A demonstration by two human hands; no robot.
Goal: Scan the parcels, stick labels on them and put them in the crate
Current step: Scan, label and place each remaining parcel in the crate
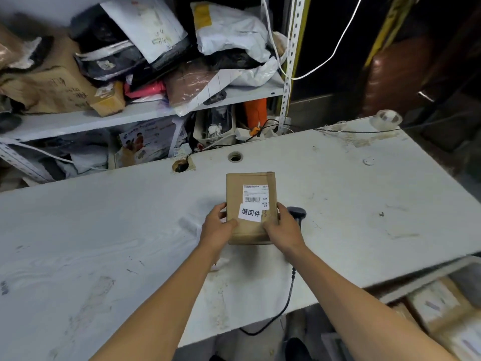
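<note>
— Both hands are on it: the left hand grips the near-left edge of the flat brown cardboard parcel, thumb on top, and the right hand grips the near-right edge the same way. So where does the step stand?

— I'd judge the labelling is done or nearly so. A white sticker with three black characters sits on the parcel's top face, overlapping the lower corner of the printed shipping label with barcode. The parcel lies flat on the scuffed white bench, near the middle

— What makes it go well?

— Rub a thumb across the sticker so its corners bond; the barcode looks uncovered, keep it so. Then lift with both hands, level

— And the crate?

— I cannot pick it out for certain; boxes show below the bench edge at lower right. Mind the black handheld scanner just beside the right hand, and its black cable trailing off the near edge. Don't snag either when carrying the parcel away
</note>
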